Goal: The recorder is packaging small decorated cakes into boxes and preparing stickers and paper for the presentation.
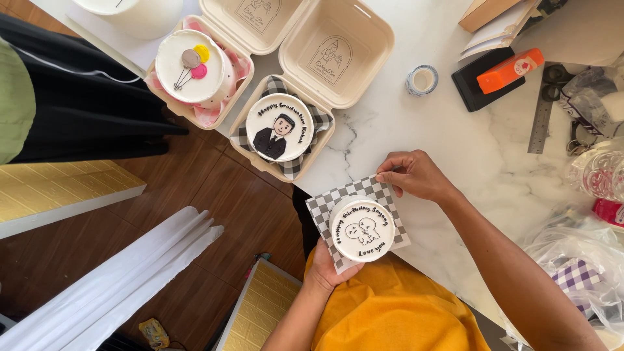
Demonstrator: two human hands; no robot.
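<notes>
Surface: white marble table, wood floor below.
Cake: on checked paper, at table edge.
L hand: cupped under paper, grasping.
R hand: paper corner pinched.
Boxes: beyond grip, open w/ cakes.

A white marble-patterned tabletop with grey veining fills the upper right, evenly lit by soft light that casts only faint shadows. Below its edge lies a dark brown wooden plank floor, on which rest 2 yellow panels with a brick-like relief and white edges, one long panel at the left and one smaller panel near the bottom, with a length of folded white fabric stretched diagonally between them. A black cloth hangs over the upper left, beside a patch of green at the frame's edge.
</notes>
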